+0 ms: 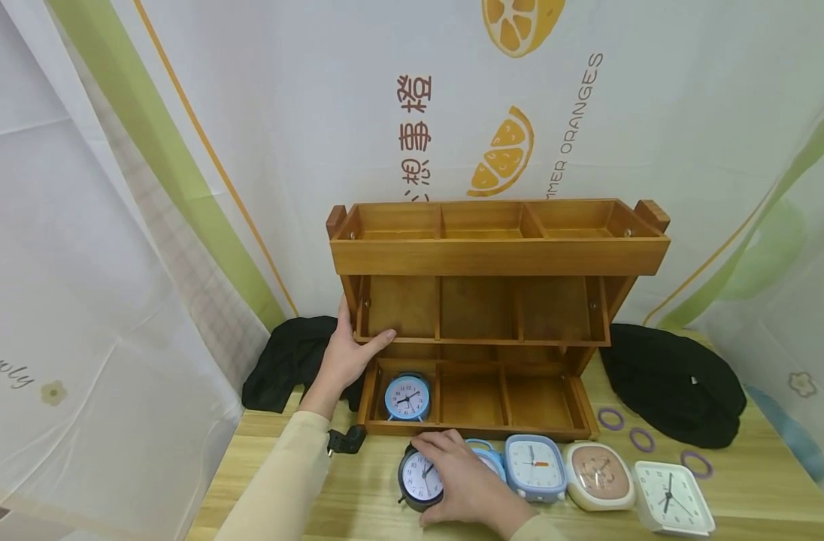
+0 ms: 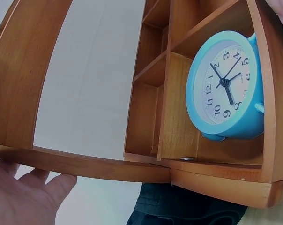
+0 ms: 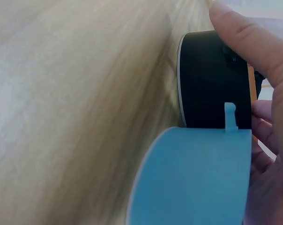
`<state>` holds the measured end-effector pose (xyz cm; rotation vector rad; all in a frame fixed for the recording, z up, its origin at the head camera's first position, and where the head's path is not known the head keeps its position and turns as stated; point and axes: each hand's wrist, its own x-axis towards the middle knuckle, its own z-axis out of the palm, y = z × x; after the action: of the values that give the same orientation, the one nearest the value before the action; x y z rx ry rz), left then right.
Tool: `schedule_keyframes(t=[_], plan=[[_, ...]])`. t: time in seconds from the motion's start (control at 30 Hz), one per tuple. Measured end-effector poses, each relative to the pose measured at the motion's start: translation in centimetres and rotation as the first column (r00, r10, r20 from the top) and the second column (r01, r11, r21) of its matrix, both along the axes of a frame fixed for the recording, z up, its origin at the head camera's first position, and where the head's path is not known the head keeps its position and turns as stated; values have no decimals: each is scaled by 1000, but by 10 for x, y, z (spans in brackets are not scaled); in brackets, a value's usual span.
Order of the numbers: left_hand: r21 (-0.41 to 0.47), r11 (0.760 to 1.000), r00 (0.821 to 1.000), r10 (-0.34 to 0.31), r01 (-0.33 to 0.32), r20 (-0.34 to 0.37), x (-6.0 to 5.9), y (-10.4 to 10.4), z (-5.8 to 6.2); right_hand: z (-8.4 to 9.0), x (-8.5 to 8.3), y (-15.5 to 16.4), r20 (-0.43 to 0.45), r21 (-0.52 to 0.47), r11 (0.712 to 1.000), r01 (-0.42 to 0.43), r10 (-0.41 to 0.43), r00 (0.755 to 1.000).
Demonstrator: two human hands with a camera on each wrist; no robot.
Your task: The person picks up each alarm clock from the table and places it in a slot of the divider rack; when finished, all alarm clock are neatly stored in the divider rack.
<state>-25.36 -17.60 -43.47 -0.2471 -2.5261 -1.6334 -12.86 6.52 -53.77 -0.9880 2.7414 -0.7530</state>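
Observation:
My left hand (image 1: 344,361) grips the left side of a tiered wooden box (image 1: 500,259), thumb over the front edge of its middle tier; in the left wrist view the fingertips (image 2: 62,185) lie against a wooden side piece. A light blue alarm clock (image 1: 407,398) stands in the bottom tier's left compartment, its dial also showing in the left wrist view. On the table in front, my right hand (image 1: 469,485) holds a round black alarm clock (image 1: 419,477). In the right wrist view its thumb (image 3: 244,35) and fingers span the black clock, right beside a blue clock (image 3: 193,178).
Right of that hand stand a blue square clock (image 1: 535,464), a cream clock (image 1: 598,475) and a white square clock (image 1: 672,496). Several purple rings (image 1: 642,439) lie near a black cloth (image 1: 676,383). Another black cloth (image 1: 286,361) lies left. A curtain (image 1: 283,150) hangs behind.

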Motion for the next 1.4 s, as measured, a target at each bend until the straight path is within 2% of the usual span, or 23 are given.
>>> schedule_keyframes(t=[0.47, 1.0, 1.4], plan=[[-15, 1000, 1000, 11, -11, 8, 1, -2, 0, -7, -2, -4, 32, -35, 998, 49, -48, 998], [7, 1000, 1000, 8, -8, 8, 1, 0, 1, -3, -4, -3, 66, -62, 996, 59, -55, 996], [6, 1000, 1000, 8, -8, 7, -1, 0, -1, -3, -4, 0, 118, -145, 985, 92, -75, 990]])
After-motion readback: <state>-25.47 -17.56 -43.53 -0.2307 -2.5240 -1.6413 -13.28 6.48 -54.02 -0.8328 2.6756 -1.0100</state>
